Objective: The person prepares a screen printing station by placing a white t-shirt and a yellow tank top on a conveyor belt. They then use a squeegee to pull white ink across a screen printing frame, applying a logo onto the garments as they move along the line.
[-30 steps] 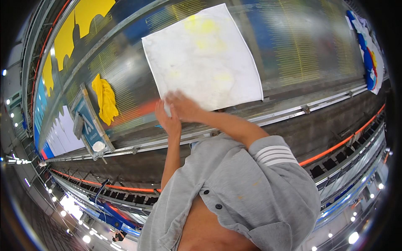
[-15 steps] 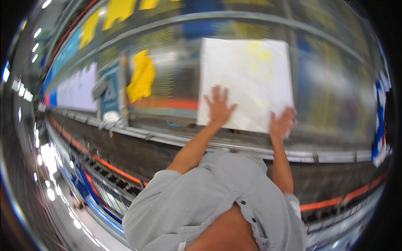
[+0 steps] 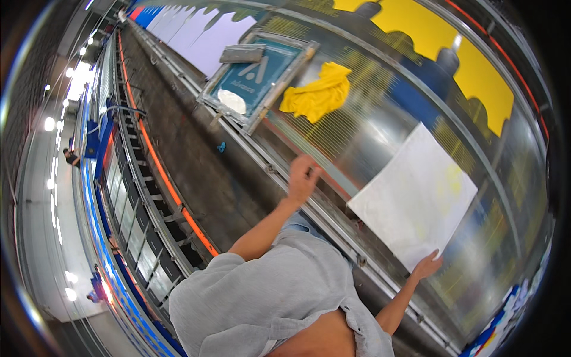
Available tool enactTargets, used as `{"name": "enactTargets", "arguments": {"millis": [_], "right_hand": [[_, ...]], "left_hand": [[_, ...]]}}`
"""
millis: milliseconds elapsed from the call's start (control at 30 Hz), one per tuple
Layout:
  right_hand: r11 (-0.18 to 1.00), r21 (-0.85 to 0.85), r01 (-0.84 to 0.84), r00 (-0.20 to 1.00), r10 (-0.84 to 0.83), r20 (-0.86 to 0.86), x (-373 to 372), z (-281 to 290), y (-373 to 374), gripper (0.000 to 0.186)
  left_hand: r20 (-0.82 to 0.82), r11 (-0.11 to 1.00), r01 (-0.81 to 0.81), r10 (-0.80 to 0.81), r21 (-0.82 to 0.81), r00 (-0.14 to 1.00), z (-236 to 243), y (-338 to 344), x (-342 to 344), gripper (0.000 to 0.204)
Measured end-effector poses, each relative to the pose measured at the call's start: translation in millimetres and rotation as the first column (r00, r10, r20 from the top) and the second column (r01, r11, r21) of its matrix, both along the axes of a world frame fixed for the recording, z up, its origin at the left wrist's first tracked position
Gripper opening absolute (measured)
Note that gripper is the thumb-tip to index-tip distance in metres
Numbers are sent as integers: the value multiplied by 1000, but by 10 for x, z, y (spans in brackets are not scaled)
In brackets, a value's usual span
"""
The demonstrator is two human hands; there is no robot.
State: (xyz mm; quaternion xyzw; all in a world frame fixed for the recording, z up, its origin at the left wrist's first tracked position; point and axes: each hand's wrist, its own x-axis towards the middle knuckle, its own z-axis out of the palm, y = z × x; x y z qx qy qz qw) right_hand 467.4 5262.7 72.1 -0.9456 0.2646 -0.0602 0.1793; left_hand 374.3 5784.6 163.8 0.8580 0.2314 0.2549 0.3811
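White sheet (image 3: 413, 199) flat on desk (image 3: 357, 128), long axis running far-right; right hand (image 3: 427, 266) open on its near corner, left hand (image 3: 304, 177) loosely curled, empty, well left.

left hand (image 3: 304, 177): raised, fingers curled | right hand (image 3: 427, 266): stretched forward, flat

A long printing table (image 3: 380, 137) runs through a hall — ceiling lights (image 3: 74, 83) glare, perhaps fluorescent.

Left hand (image 3: 303, 177) off white sheet (image 3: 416, 199)
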Motion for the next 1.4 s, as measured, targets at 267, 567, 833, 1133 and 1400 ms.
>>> {"name": "enactTargets", "arguments": {"millis": [267,567,833,1133,1400], "right_hand": [[483,840,-248,968,87,236,540,206,3254,31],[-162,945,285,936,259,-237,-137,404,7435,50],[116,980,161,983,-112,-148,-150,633,7999,52],[339,936,92,991,60,-118,-347,609,9085,55],[268,945,-188,959,258,117,-578,625,10042,49]], "left_hand": [[152,804,-595,589,-9,793,600,4090,124,42],[-436,866,-476,374,-150,818,-346,6294,1094,84],[-534,871,-432,258,-232,806,-236,6239,1391,89],[-445,916,-345,226,-206,866,-208,7599,1250,84],[-436,794,-514,357,-324,826,-20,8352,1107,71]]}}
